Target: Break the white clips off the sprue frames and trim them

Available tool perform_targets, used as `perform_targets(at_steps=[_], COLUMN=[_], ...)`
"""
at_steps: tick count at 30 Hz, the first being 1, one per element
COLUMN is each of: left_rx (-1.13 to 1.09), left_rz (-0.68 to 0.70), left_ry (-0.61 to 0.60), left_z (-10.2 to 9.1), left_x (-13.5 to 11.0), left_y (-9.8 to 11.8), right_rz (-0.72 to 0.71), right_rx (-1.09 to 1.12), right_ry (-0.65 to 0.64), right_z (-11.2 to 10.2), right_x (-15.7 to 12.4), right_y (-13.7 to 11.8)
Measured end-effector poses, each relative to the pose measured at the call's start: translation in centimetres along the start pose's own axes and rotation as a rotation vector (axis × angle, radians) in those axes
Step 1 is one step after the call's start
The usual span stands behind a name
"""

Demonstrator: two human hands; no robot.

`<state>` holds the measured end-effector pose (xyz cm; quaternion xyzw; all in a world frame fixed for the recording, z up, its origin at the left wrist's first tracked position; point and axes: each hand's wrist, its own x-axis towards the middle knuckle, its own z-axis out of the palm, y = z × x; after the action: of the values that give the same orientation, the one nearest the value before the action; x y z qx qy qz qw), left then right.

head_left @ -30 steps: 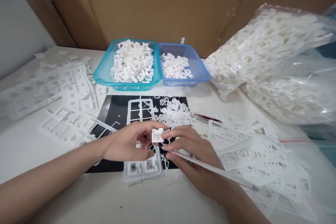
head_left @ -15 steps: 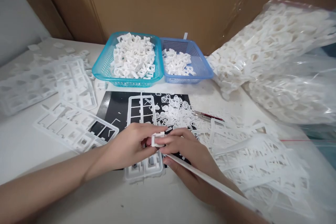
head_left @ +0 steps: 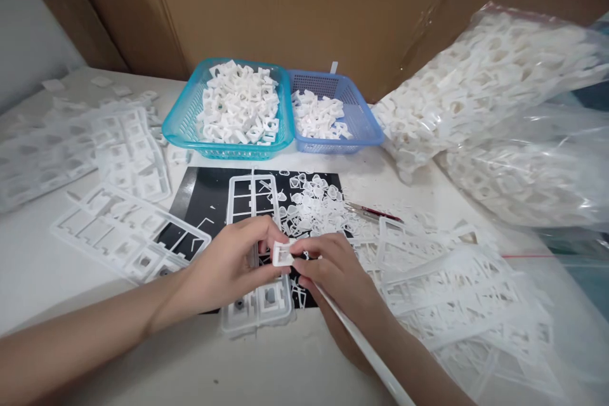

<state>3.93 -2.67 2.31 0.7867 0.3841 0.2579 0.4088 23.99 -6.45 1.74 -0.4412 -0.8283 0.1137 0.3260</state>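
Observation:
A small white square plastic frame (head_left: 283, 254) is held up over the black mat (head_left: 200, 193). The fingers and thumb of my left hand (head_left: 240, 257) are closed on its left side. My right hand (head_left: 333, 276) pinches at the frame's right edge, and a long thin white strip (head_left: 364, 342) lies held under its fingers, running back toward me. What the strip's far tip touches is hidden by the fingers. Below both hands, a white moulded sprue frame (head_left: 231, 203) lies upright on the mat, some square pieces still in its near end.
Heaped white scraps (head_left: 316, 203) lie on the mat beside red-handled tweezers (head_left: 373, 212). A teal basket (head_left: 183, 133) and a blue basket (head_left: 359, 120) hold white pieces behind. Cut sprues (head_left: 471, 292) pile at right, below filled plastic bags (head_left: 485, 89); more sprues (head_left: 128, 228) lie left.
My right fingers have drawn back from across the small frame to its right edge, and the frame has tilted to show its opening. The white strip has swung steeper.

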Motion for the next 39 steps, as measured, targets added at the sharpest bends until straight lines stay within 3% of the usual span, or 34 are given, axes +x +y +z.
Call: perform_targets(at_steps=[4, 7, 11, 14, 24, 32, 39], left_rx=[-0.031, -0.099, -0.110, -0.052, -0.070, -0.078, -0.071], left_rz=[-0.029, -0.060, -0.064, -0.024, 0.017, -0.077, -0.069], left_ry=[0.053, 0.070, 0.110, 0.130, 0.097, 0.068, 0.082], left_z=[0.2, 0.4, 0.7, 0.7, 0.8, 1.0, 1.0], left_x=[-0.3, -0.4, -0.5, -0.4, -0.5, -0.8, -1.0], left_y=[-0.4, -0.9, -1.0, -0.5, 0.7, 0.3, 0.3], right_rz=[0.095, 0.183, 0.284, 0.272, 0.171, 0.002, 0.071], right_rx=[-0.033, -0.080, 0.210, 0.400, 0.345, 0.114, 0.238], right_ry=[0.270, 0.363, 0.228, 0.137, 0.132, 0.191, 0.204], right_z=[-1.0, -2.2, -2.1, -1.1, 0.2, 1.2, 0.8], right_x=[0.3, 0.8, 0.8, 0.4, 0.1, -0.2, -0.2], right_y=[0.9, 0.8, -0.7, -1.9, -2.4, -2.3, -2.1])
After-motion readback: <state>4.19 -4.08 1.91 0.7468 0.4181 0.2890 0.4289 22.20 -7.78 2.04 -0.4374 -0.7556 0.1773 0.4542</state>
